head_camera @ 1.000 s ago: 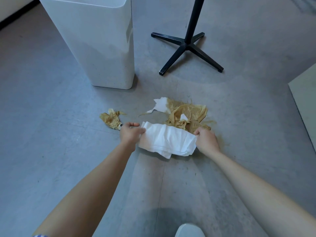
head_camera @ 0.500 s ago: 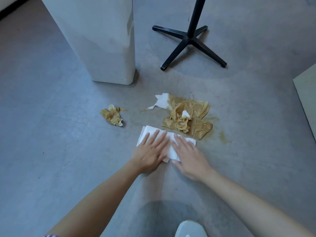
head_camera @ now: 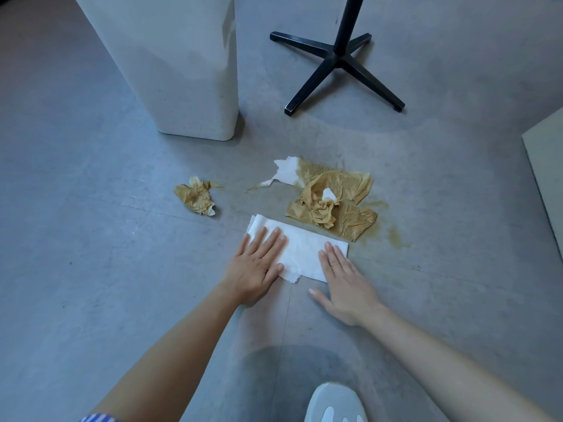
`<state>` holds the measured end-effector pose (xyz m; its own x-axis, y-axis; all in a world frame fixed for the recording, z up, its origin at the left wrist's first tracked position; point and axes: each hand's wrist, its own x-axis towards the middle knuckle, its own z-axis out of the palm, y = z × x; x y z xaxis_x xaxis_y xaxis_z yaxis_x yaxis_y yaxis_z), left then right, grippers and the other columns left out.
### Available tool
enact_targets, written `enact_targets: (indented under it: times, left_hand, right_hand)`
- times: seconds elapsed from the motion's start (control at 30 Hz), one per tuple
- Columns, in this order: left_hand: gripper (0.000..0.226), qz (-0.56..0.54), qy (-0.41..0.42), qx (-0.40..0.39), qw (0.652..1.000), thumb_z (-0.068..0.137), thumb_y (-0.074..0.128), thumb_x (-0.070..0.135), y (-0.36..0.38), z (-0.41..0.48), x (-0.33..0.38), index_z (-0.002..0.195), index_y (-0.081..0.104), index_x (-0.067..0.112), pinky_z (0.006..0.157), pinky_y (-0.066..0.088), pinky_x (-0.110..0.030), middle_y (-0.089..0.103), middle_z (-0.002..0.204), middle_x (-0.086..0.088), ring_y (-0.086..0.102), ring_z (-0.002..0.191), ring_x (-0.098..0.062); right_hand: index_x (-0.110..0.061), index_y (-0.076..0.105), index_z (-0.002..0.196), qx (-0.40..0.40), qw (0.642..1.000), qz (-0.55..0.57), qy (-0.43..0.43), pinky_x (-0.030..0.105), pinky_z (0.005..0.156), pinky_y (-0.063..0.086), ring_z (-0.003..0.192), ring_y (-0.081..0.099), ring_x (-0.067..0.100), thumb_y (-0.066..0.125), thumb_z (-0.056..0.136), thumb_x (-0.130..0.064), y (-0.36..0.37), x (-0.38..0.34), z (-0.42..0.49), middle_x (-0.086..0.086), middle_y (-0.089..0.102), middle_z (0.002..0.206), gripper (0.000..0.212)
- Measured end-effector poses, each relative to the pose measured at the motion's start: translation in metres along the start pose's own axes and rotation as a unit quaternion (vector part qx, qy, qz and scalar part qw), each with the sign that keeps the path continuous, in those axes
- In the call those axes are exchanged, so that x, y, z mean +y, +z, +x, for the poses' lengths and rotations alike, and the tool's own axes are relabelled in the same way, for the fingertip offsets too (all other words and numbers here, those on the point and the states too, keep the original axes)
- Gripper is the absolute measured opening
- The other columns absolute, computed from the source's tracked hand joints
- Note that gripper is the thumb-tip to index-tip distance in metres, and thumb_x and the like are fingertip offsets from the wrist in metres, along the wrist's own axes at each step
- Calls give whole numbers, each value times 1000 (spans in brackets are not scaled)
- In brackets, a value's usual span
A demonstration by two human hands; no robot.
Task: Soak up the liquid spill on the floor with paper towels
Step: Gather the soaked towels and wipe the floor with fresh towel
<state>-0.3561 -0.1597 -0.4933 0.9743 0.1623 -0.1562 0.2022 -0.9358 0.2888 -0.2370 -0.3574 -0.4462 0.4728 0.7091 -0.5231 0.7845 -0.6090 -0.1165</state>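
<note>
A clean white folded paper towel [head_camera: 301, 248] lies flat on the grey floor. My left hand [head_camera: 257, 263] presses on its left part with straight fingers. My right hand [head_camera: 342, 284] lies flat with its fingertips on the towel's right end and its palm on the floor. Just behind the towel sits a heap of soaked brown paper towels [head_camera: 332, 202], one corner still white. Brown liquid spill [head_camera: 396, 239] shows on the floor to the right of the heap. A small brown crumpled towel wad [head_camera: 196, 199] lies apart to the left.
A tall white bin [head_camera: 182, 71] stands at the back left. A black cross-shaped stand base [head_camera: 338, 59] is at the back right. A pale board edge [head_camera: 548, 166] shows at far right. My shoe [head_camera: 335, 403] is at the bottom.
One second ago both hands held the white towel by its ends above the floor. They laid it down and flattened on it; since then my hands have spread apart along the towel.
</note>
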Motion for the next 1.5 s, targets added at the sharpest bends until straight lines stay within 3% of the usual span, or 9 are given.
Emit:
enact_targets:
  times: [0.2, 0.3, 0.43, 0.6, 0.73, 0.93, 1.17, 1.33, 1.5]
  left_hand:
    - [63, 18, -44, 17, 999, 97, 4, 53, -6, -8, -8, 153, 15, 24, 116, -9, -46, 7, 159, 6, 4, 148, -18]
    - [53, 30, -61, 54, 996, 96, 30, 41, -17, 3, -2, 140, 46, 17, 114, 7, -48, 41, 149, 0, 39, 137, -24]
    - [43, -24, -186, 92, 978, 89, 53, 26, -34, 30, 6, 131, 50, 15, 103, 27, -42, 51, 132, -5, 49, 118, -28]
    - [29, 1, -256, 81, 963, 91, 51, 22, -46, 44, -5, 119, 55, 16, 88, 30, -35, 57, 117, -4, 44, 115, -26]
    - [18, -13, -241, 111, 964, 91, 48, 16, -46, 46, -14, 103, 62, 18, 81, 28, -34, 65, 99, -1, 48, 104, -25]
    - [12, -51, -253, 131, 957, 90, 49, 16, -56, 46, -14, 88, 61, 16, 76, 25, -32, 67, 81, -4, 56, 86, -27]
    - [11, -133, -256, 148, 946, 85, 55, 15, -73, 46, -8, 85, 66, 16, 67, 41, -30, 70, 82, -4, 62, 78, -28]
    - [3, -363, -286, 94, 882, 81, 57, 11, -90, 49, 4, 78, 58, 13, 55, 41, -27, 59, 71, -1, 52, 65, -17]
    - [23, -635, -267, 19, 725, 86, 68, 11, -104, 49, 16, 72, 50, 11, 55, 52, -23, 54, 66, -5, 54, 59, -16]
  right_hand:
    - [-7, -7, 152, 20, 1000, -17, 13, 40, 118, -12, 147, -16, 22, -25, 61, -71, -13, -9, 13, 10, -16, 159, 113]
    - [-12, -11, 152, -9, 998, -6, -57, 39, 121, -7, 146, -21, 18, -9, 74, -78, -12, -23, 17, 4, -22, 158, 102]
    - [-14, -15, 151, -70, 996, 4, -58, 39, 121, -3, 144, -25, 18, 24, 94, -62, -16, -26, 21, 3, -28, 156, 84]
    - [-11, -7, 153, 5, 999, -12, -52, 35, 120, -2, 147, -18, 21, 19, 98, -54, -15, -30, 17, 7, -21, 158, 75]
    - [-11, -10, 152, -41, 999, -5, -32, 35, 120, -1, 146, -20, 20, 25, 97, -56, -13, -32, 15, 6, -23, 158, 80]
    - [-16, 14, 153, -40, 998, 34, -33, 39, 116, 27, 149, 0, 17, 36, 99, -40, -36, -29, 22, 5, -3, 162, 63]
    - [-11, 40, 142, -39, 998, 42, -23, 36, 107, 33, 141, 29, 24, 40, 98, -29, -54, -30, 24, 9, 17, 159, 47]
    - [-14, 57, 127, 28, 976, 212, 27, 33, 94, 45, 117, 54, 19, 56, 90, -43, -65, -39, 29, 0, 56, 132, 47]
    - [-17, 64, 99, 34, 841, 537, 58, 29, 71, 48, 86, 60, 16, 70, 82, -45, -81, -52, 28, 1, 65, 95, 33]
